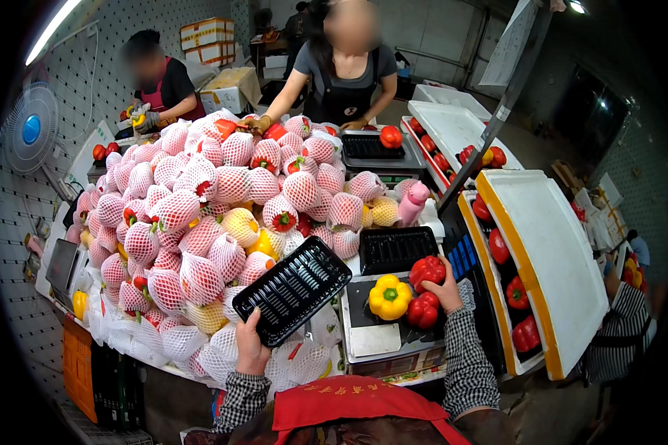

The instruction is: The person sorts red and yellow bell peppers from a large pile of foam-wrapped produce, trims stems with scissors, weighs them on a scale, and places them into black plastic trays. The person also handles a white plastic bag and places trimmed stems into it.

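Observation:
My left hand [251, 345] grips the near edge of a black plastic tray [292, 291], tilted in the air before the heap of peppers. The tray is bare inside. Over a weighing scale [355, 305] at the right, my right hand [447, 291] has its fingers around a red bell pepper [426, 270]. Beside it are a yellow bell pepper [390, 297] and a second red pepper [423, 311], just below my fingers. Another black tray [398, 251] lies behind the scale. Foam-netted peppers [228, 193] are piled high to the left.
Open foam boxes of red peppers [525, 334] stand at the right, with a white lid [549, 274] leaning there. A pink bottle [413, 205] is behind the second tray. Across the heap a co-worker [349, 74] reaches in; another person [172, 93] works far left near a fan [32, 129].

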The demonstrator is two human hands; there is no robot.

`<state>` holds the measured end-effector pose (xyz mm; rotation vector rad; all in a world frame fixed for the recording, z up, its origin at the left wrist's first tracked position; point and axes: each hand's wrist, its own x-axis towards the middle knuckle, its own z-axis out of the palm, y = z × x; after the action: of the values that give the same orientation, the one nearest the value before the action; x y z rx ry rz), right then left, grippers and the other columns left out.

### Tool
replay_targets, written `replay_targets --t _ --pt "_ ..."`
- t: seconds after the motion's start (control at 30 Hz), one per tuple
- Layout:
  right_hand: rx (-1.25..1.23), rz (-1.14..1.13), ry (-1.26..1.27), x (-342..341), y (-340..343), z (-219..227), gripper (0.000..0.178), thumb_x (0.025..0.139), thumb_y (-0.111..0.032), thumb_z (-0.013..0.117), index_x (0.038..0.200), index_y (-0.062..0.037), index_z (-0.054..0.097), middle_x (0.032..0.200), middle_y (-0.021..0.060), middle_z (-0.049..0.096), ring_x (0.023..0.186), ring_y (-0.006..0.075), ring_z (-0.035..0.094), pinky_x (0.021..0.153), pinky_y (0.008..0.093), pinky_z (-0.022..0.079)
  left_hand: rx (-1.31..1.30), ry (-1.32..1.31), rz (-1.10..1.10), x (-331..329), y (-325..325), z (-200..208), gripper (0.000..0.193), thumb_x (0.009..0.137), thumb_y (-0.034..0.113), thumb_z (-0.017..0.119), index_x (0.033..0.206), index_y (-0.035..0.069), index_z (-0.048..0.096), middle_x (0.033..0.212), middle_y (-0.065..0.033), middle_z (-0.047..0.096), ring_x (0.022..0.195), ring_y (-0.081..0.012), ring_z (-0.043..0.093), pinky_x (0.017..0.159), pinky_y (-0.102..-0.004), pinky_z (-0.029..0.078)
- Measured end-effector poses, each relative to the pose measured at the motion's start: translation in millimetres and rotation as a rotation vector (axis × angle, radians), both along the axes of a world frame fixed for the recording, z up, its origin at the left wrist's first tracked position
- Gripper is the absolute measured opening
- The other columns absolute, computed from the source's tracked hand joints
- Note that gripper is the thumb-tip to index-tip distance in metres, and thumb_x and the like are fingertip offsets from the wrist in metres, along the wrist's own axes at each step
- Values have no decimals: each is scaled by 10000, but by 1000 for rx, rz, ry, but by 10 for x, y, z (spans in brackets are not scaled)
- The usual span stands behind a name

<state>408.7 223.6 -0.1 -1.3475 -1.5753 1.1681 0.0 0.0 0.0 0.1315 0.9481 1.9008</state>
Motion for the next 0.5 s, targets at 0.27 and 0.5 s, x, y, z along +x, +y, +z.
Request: replay_targets --t 0.27,0.5 --pt "3 -11 -12 -31 -6 41 976 727 -210 845 1541 -105 318 1506 177 424 1382 317 434 1154 423 366 14 4 25 -17 29 -98 337 989 125 536 1286 -35 527 1139 -162 693 955 -287 725 804 -425 634" --pt "7 -9 -5 -14 9 1 969 732 -204 842 1541 -104 318 1504 174 427 1383 313 435 1153 419 365 16 7 8 -47 44 -163 338 995 130 509 1281 -51 506 1117 -193 689 924 -321 733 755 -460 650"
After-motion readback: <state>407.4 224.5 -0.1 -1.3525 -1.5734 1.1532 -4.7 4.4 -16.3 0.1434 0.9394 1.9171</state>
